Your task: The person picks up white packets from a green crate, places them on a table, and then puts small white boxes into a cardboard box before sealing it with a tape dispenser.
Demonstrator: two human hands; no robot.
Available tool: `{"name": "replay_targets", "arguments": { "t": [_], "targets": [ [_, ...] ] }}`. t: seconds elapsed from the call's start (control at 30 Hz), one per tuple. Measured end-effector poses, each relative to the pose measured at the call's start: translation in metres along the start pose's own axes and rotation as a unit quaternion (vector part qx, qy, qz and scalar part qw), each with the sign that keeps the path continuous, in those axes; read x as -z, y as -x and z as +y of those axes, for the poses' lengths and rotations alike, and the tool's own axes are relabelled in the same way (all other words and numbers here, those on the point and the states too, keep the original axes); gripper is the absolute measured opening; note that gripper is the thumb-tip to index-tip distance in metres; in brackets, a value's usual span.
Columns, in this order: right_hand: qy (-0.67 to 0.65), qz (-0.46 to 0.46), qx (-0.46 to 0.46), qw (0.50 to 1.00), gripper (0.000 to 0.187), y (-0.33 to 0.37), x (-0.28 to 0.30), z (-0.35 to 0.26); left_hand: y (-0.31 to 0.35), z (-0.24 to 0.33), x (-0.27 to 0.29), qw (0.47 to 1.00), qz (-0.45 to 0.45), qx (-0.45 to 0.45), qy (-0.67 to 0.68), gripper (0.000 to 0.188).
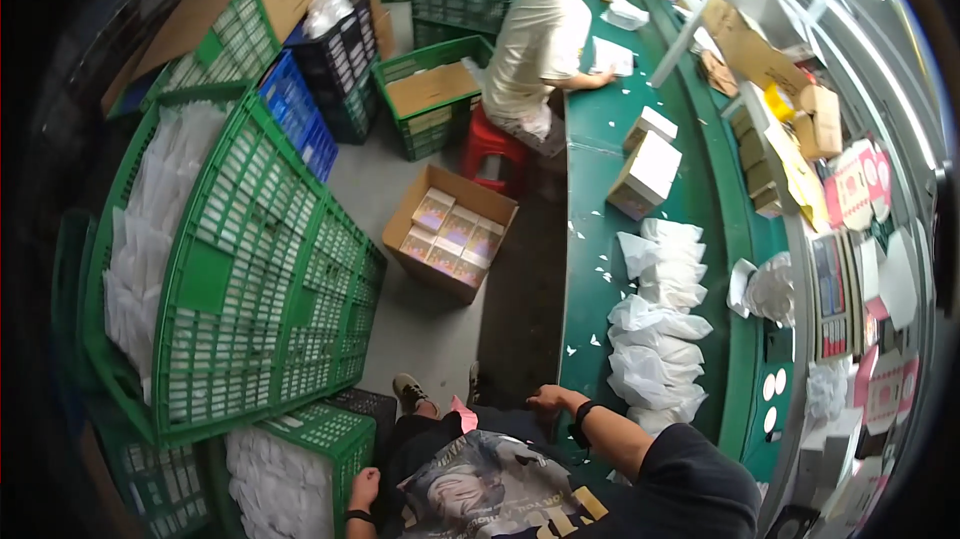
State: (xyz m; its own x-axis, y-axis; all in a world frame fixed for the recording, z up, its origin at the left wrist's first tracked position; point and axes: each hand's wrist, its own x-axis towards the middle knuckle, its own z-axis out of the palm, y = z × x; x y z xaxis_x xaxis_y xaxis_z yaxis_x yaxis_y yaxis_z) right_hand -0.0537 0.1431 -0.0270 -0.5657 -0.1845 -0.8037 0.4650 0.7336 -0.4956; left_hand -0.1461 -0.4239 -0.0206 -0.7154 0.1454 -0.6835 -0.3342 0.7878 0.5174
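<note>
My left hand (365,488) hangs low beside a green plastic crate (345,454) of white-wrapped bundles (275,484). Its fingers are curled in, with nothing visible in them. My right hand (548,398) is at waist height by the near edge of the green worktable (585,319). Its fingers are curled too, and no object shows in them. Just past that hand, a row of white plastic-wrapped bundles (655,339) runs along the tabletop. Two pale boxes (650,174) stand farther up the table.
An open cardboard carton (408,257) of small printed boxes sits on the floor ahead. A large tilted green crate (240,279) rises at left. A co-worker (540,44) sits on a red stool (492,151) at the table. Loaded shelving (780,154) lines the right.
</note>
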Motion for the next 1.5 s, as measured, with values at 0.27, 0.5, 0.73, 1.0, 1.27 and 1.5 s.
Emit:
{"name": "replay_targets", "arguments": {
  "t": [0.27,0.5,0.73,1.0,1.27,1.5],
  "targets": [
    [-0.002,-0.068,-0.069,0.995,0.051,-0.033,-0.008,0.033,0.094,-0.076,-0.065,0.979,0.123,-0.001,0.165,0.016],
    [0.031,-0.096,0.048,0.994,0.023,-0.041,0.022,-0.005,0.146,-0.070,-0.063,0.895,0.207,0.051,0.391,0.021],
    [-0.055,-0.077,-0.029,0.995,0.019,-0.078,-0.019,-0.127,0.245,-0.114,-0.008,0.809,0.330,0.043,0.485,0.027],
    [0.052,-0.314,-0.094,0.943,0.031,-0.175,-0.155,-0.349,0.335,-0.212,-0.044,0.748,0.515,0.162,0.386,0.028],
    [0.221,-0.598,-0.092,0.765,0.023,-0.140,-0.324,-0.572,0.373,-0.216,-0.181,0.697,0.468,0.291,0.459,0.025],
    [0.399,-0.621,0.128,0.663,0.018,-0.119,-0.490,-0.647,0.406,-0.229,-0.194,0.485,0.530,0.319,0.619,0.026]
  ]
}}
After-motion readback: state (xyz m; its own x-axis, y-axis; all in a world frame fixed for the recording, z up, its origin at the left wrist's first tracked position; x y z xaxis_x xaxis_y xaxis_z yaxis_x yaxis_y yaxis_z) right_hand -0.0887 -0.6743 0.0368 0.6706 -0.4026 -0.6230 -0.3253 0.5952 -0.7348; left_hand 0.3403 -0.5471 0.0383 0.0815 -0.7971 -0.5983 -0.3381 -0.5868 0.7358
